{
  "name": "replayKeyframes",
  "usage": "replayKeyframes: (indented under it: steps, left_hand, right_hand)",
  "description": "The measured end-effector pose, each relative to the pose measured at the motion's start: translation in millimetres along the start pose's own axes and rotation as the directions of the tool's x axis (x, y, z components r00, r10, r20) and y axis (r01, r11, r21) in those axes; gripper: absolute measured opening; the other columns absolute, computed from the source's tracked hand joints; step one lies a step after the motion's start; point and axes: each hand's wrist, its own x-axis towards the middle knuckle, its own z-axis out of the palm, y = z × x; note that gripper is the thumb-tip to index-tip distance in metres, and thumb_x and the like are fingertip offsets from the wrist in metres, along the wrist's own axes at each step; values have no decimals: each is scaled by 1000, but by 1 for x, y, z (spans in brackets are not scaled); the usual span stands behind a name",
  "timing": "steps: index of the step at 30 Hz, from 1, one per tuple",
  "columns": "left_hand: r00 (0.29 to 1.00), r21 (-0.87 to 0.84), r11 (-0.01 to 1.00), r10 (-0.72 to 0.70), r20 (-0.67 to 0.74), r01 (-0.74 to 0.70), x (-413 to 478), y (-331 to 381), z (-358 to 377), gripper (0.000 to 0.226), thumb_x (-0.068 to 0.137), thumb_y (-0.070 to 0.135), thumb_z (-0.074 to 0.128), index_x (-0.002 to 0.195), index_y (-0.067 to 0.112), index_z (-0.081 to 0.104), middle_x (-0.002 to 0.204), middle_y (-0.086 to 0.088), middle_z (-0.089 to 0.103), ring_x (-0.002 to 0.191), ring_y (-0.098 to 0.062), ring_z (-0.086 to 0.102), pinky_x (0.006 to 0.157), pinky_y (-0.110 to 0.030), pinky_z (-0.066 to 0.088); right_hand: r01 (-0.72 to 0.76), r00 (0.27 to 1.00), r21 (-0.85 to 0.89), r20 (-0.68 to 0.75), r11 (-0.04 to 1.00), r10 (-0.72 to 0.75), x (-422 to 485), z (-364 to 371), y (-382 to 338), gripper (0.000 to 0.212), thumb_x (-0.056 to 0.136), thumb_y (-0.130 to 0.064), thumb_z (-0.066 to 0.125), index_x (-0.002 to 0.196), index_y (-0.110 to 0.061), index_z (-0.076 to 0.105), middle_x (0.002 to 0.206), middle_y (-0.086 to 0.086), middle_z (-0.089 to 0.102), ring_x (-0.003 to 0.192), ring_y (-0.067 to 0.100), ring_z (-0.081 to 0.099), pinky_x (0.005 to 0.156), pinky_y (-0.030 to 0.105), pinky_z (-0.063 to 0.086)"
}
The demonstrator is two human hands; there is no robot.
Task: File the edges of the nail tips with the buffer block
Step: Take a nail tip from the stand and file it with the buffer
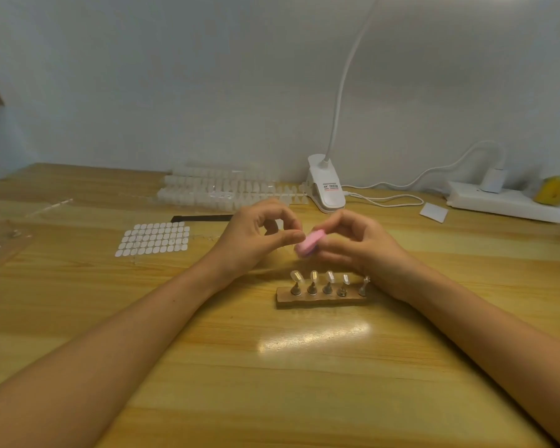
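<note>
My right hand [356, 245] grips a pink buffer block [308, 242] above the table's middle, its left end blurred. My left hand [256, 239] is raised beside it, thumb and curled fingers pinched together at the block's left end; any nail tip between them is too small to make out. In front of both hands stands a wooden holder [320, 299] with several metal pegs, most of them carrying clear nail tips [328, 277]. The rightmost peg [363, 287] looks bare.
Strips of spare clear nail tips [220, 189] lie at the back by a white clip lamp [325, 185]. A sheet of adhesive tabs [154, 238] and a black file [201, 218] lie left. A white power strip [508, 203] sits at the far right.
</note>
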Motion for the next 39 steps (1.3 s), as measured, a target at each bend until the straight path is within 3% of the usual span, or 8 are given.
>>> replayKeyframes:
  steps: [11,15,18,22,28,32,35,39]
  left_hand:
    - [999,-25,999,-31,16,32,0,0,1,13,71,38,69,76,26,68,83,11,63,69,1,48,70,-17,44]
    - [1000,-7,1000,-22,10,22,0,-1,1,5,78,25,73,77,25,68,85,8,63,69,2,47,67,-15,43]
    - [999,0,1000,-31,25,31,0,-2,1,5,80,23,73,78,24,68,88,4,64,71,-4,49,68,-19,44]
    - [999,-6,1000,-30,36,30,0,-1,0,6,81,21,73,78,23,68,88,5,63,73,-4,49,68,-18,44]
    - [999,1,1000,-23,38,23,0,-1,1,5,82,20,72,79,22,67,88,5,63,73,-3,50,68,-17,43]
    - [999,11,1000,-30,43,29,0,0,1,6,82,22,72,79,24,67,89,4,63,72,-3,48,67,-15,42]
    - [999,4,1000,-18,45,17,0,0,1,6,82,21,71,79,23,67,87,4,62,73,-3,49,68,-16,43]
    - [997,-11,999,-36,65,37,-1,1,2,4,80,25,72,78,24,68,88,4,63,74,-6,49,68,-16,43]
  right_hand:
    - [28,998,144,-57,989,-20,1,-3,2,20,87,-3,63,106,-3,56,108,17,70,99,25,72,81,26,60]
    - [1,999,19,37,1000,-1,1,-1,1,26,83,-8,68,106,-2,57,111,17,69,101,29,72,84,32,60]
    - [32,997,142,-73,989,-22,2,-3,3,21,86,-3,64,105,-3,56,109,17,68,97,24,72,82,27,60]
    - [8,998,-39,55,999,-5,0,0,2,26,82,-10,69,105,-3,58,110,14,70,98,29,72,82,33,61]
    - [9,997,-76,79,997,-3,0,1,-1,29,80,-11,71,104,-2,59,109,11,70,97,28,73,81,31,61]
    - [17,999,85,-49,996,-13,2,-2,1,25,78,-9,70,100,-4,60,103,12,71,97,25,72,82,28,60]
    - [-1,998,-77,60,997,5,1,0,0,26,79,-10,73,101,-3,61,105,9,72,97,28,73,80,30,61]
    - [22,999,66,-45,998,-19,3,-2,1,26,75,-9,73,97,-5,61,100,11,72,94,24,73,77,26,60]
